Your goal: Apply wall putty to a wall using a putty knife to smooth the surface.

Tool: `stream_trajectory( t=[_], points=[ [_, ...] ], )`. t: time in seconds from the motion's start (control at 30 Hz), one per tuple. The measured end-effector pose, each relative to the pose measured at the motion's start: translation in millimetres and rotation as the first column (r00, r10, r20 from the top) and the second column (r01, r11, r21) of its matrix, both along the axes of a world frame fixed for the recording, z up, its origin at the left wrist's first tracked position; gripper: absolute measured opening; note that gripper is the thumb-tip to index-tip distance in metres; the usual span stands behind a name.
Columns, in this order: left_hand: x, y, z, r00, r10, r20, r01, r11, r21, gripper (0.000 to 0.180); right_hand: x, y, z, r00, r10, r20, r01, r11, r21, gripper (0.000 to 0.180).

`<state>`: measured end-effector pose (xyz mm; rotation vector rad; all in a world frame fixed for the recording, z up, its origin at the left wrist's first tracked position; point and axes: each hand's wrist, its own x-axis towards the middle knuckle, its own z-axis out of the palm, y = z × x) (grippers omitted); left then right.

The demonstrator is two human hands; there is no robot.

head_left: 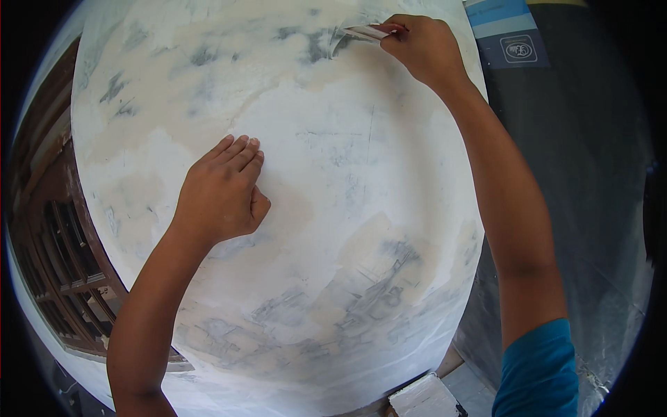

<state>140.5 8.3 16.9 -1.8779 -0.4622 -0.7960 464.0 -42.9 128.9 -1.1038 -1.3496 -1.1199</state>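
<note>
A white wall [306, 181], patched with cream filler and grey smears, spreads out before me. High up on it, my right hand [425, 50] grips a putty knife [366, 32] by its reddish handle. The thin pale blade lies against a dark grey patch [321, 46] of the wall. My left hand [221, 186] rests palm down on the wall at the left of the middle, its fingers stretched out and close together. It holds nothing. The palm side of both hands is hidden.
A brown wooden frame with panes [66, 257] is along the left edge. Dark sheeting [590, 160] hangs on the right, with a blue printed strip [511, 35] at its top. Low down, beneath the wall's edge, is a white-smeared block or container [425, 397].
</note>
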Motion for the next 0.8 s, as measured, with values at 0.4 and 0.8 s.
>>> stream_trajectory(
  t=[0.4,0.8],
  points=[
    [1.3,-1.7,2.8,1.0,0.018,-0.007,-0.018,1.0,0.02,0.046,13.4,-2.1,-6.7,0.998,-0.014,0.059,0.011,0.999,0.051,0.025],
    [-2.8,0.3,0.5,1.0,0.013,-0.001,-0.013,1.0,0.012,0.046,11.0,-0.5,-28.3,0.999,-0.039,0.029,0.04,0.999,-0.019,0.025]
  ],
)
